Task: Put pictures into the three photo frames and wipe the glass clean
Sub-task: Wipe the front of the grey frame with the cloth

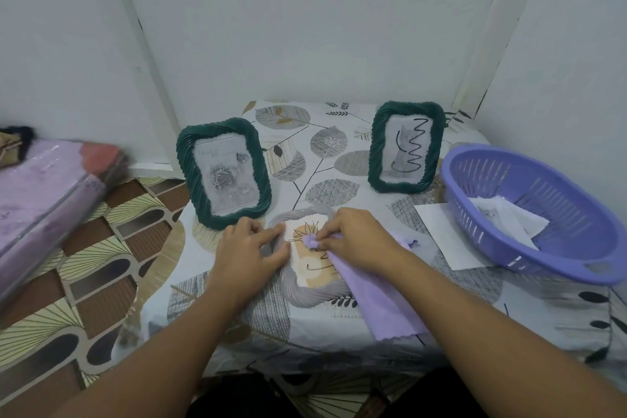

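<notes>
A grey rope-edged photo frame [314,292] lies flat on the table with a beige picture inside and black marker lines on its glass. My left hand [249,254] presses on the frame's left edge. My right hand [356,239] pinches a bunched part of a purple cloth [380,302] against the glass; the rest of the cloth trails toward the table's front edge. Two dark green frames stand upright behind: one at the left [224,173] with a rose picture, one at the right [405,148] with a grey picture and black scribbles on its glass.
A purple slotted basket [529,210] holding white paper sits at the right on a white sheet [441,234]. The table has a leaf-patterned cloth [319,149]. Walls close in behind and to the right. A plastic-wrapped pink bundle [44,200] lies at the left.
</notes>
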`<state>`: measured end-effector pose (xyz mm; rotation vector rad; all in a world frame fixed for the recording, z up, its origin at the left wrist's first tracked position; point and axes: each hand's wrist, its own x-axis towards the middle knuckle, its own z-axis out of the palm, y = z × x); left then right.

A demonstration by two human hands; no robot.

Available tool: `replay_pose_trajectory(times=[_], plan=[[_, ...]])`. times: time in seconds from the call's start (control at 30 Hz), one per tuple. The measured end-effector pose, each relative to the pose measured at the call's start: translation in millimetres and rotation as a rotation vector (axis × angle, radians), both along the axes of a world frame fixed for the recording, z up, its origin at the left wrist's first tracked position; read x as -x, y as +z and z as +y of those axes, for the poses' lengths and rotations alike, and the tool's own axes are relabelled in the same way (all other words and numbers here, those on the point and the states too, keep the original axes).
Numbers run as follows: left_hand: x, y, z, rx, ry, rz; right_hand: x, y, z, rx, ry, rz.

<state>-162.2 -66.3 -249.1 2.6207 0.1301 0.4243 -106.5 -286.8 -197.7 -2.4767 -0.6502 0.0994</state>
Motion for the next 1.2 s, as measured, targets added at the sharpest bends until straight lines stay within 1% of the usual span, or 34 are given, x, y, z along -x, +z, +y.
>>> replay_pose_trajectory(times=[0.07,0.23,0.4,0.57,0.67,0.77,0.9,1.0,1.1,1.2], plan=[[-1,-1,0,0.006,-0.006,0.01,6,0,-10,-0.015,0.037,0.015],[-1,-1,1,-0.003,-0.014,0.003,-1,2,-2,-0.031,-0.037,-0.018],[-1,0,1,0.015,-0.005,0.021,7,0,-12,0.007,0.057,-0.006],[0,1,0,-0.011,-0.005,0.033,-3,0,-2,-0.027,-0.024,-0.027],[0,0,0,0.0,-0.004,-0.006,3,-4,2,-0.017,0.028,-0.019],[-1,-1,0,0.003,-0.006,0.001,7,-4,-10,-0.027,0.062,0.007],[0,0,0,-0.003,-0.005,0.01,-1,1,-1,-0.018,0.002,-0.027],[0,-1,0,-0.002,0.0,-0.005,3,-1,3,0.002,0.055,-0.026],[0,0,0,-0.002,0.002,0.013,7,-4,-7,-0.021,0.091,-0.003],[0,1,-1,-0.02,0.002,0.02,-1,-1,-3,-0.028,0.044,-0.029]])
